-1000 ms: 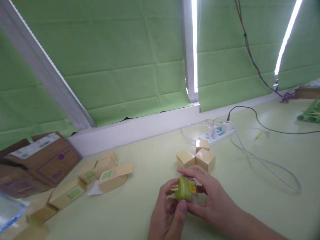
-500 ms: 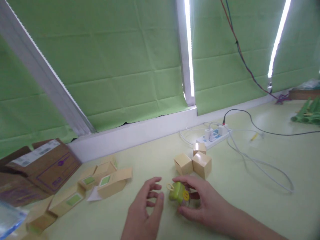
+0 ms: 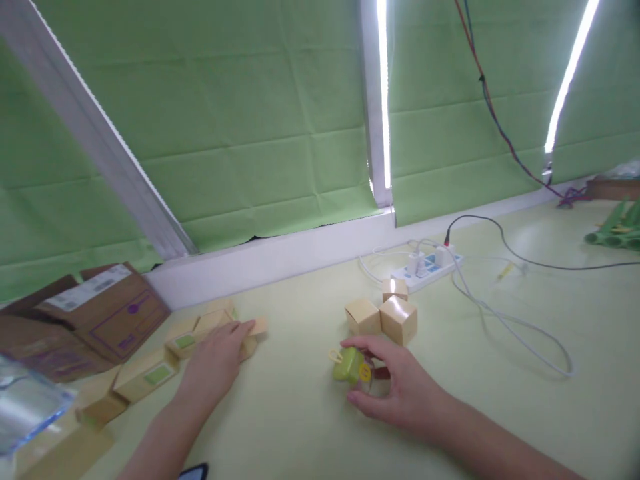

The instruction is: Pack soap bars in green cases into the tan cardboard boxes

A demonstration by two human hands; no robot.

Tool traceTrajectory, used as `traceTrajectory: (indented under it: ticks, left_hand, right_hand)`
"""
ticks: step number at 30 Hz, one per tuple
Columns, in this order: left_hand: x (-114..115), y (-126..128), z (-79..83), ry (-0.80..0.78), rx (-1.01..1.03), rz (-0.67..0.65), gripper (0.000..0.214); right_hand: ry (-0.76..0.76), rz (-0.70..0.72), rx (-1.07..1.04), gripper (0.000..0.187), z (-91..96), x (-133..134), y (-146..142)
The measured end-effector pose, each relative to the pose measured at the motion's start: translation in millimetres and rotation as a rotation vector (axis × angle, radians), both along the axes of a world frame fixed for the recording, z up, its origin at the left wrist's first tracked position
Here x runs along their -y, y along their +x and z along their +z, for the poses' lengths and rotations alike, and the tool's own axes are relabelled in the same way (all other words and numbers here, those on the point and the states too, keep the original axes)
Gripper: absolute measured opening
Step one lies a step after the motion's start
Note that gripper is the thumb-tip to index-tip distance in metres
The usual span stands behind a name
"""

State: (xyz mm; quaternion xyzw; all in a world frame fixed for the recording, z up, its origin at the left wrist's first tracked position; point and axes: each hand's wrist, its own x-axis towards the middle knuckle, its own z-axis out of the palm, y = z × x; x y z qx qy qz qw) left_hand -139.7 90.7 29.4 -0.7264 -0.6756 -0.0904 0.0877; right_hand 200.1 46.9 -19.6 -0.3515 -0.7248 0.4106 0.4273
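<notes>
My right hand (image 3: 395, 387) rests on the pale green table (image 3: 500, 373) and grips a small green and yellow toy (image 3: 349, 365) with a yellow loop at its left end. My left hand (image 3: 217, 357) lies on a flat tan carton (image 3: 250, 337) in a loose row of cartons with green labels (image 3: 145, 377). Its fingers are spread over the carton; whether they grip it I cannot tell. Three small tan cube boxes (image 3: 383, 315) stand just behind the right hand.
A brown cardboard box (image 3: 85, 320) sits at the far left, with a clear plastic piece (image 3: 25, 407) in front of it. A white power strip (image 3: 425, 267) with cables (image 3: 510, 320) lies behind the cubes. Green parts (image 3: 617, 230) lie far right. Green curtains back the table.
My left hand let go of the green toy and moved left onto the tan carton. The right hand kept the toy and lowered it to the table.
</notes>
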Motion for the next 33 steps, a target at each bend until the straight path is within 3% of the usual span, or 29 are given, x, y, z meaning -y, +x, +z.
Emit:
traceTrajectory:
  ticks: [6, 13, 16, 19, 22, 25, 29, 33]
  left_hand:
    - [0, 36, 16.0, -0.041, 0.186, -0.017, 0.040]
    - [32, 106, 34.4, 0.008, 0.794, -0.025, 0.067]
    - [55, 144, 28.7, -0.019, 1.152, -0.041, 0.059]
    - [73, 170, 10.2, -0.070, 1.444, -0.027, 0.054]
    - [81, 180, -10.4, -0.173, 1.627, 0.024, 0.055]
    - [83, 180, -20.2, -0.322, 1.981, 0.143, 0.045]
    - [84, 178, -15.1, -0.352, 2.217, 0.243, 0.037]
    - [84, 172, -10.2, -0.287, 2.271, 0.185, 0.040]
  right_hand:
    - [-0.029, -0.027, -0.033, 0.055, -6.1, -5, 2]
    - [-0.026, -0.089, -0.088, 0.050, -2.6, -5, 4]
    - [-0.022, -0.134, -0.161, 0.048, -2.5, -5, 5]
    - [-0.047, -0.161, -0.256, 0.052, -2.9, -5, 6]
    - [-0.059, -0.184, -0.287, 0.053, -3.2, -5, 6]
    - [-0.067, -0.180, -0.266, 0.052, -3.0, -4, 5]
    - [-0.102, -0.110, -0.293, 0.045, -0.7, 1, 2]
    - [-0.175, -0.028, -0.355, 0.041, 0.6, 5, 2]
